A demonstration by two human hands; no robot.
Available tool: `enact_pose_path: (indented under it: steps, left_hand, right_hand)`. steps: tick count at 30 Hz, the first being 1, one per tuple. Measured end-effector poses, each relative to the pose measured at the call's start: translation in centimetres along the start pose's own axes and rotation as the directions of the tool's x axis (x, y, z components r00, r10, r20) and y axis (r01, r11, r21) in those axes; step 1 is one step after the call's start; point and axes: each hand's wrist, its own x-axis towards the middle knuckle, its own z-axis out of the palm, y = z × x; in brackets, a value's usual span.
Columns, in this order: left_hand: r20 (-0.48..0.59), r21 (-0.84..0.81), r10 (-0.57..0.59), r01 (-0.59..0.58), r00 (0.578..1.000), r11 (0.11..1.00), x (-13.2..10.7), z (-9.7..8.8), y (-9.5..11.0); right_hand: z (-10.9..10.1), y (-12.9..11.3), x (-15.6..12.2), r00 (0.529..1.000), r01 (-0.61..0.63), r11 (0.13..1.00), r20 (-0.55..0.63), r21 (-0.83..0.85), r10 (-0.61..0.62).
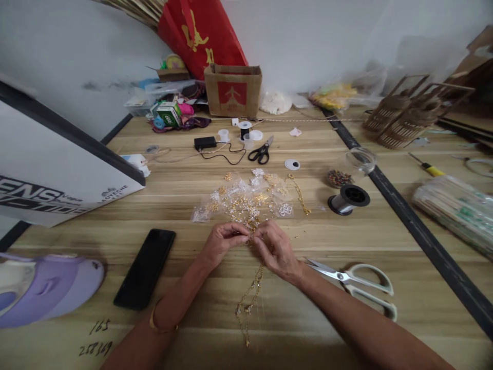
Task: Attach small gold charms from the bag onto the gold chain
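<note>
I had my left hand and right hand close together at the centre of the frame. The thumb and forefinger of each were drawn near one another, but the tips were too small and blurred for me to tell whether they had closed on anything. The thin gold-coloured chain with small glinting beads lay below my grip, loosely doubled on the pale wood-grain table. Its long axis ran down the frame, leaning slightly left, and its upper end came just beside my right hand, the nearer one. Just above my fingertips spread a heap of small gold and clear beads and findings, partly in clear plastic bags.
</note>
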Motion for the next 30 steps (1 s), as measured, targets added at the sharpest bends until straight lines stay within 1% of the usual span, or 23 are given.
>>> enact_pose_path:
  steps: [6, 18, 30]
  left_hand:
    - [0.008, 0.026, 0.003, -0.003, 1.0, 1.0, -0.04, -0.06, -0.11]
    - [0.004, 0.006, -0.009, 0.009, 1.0, 1.0, -0.01, -0.05, -0.16]
    - [-0.01, 0.054, -0.033, 0.033, 0.999, 0.998, 0.05, -0.13, -0.06]
  right_hand:
    - [0.04, 0.03, 0.01, 1.0, 0.008, 1.0, -0.001, -0.003, -0.008]
    - [0.01, 0.05, -0.09, 1.0, 0.008, 1.0, 0.009, 0.01, -0.008]
    - [0.03, 0.08, -0.07, 1.0, 0.009, 1.0, 0.004, -0.001, -0.009]
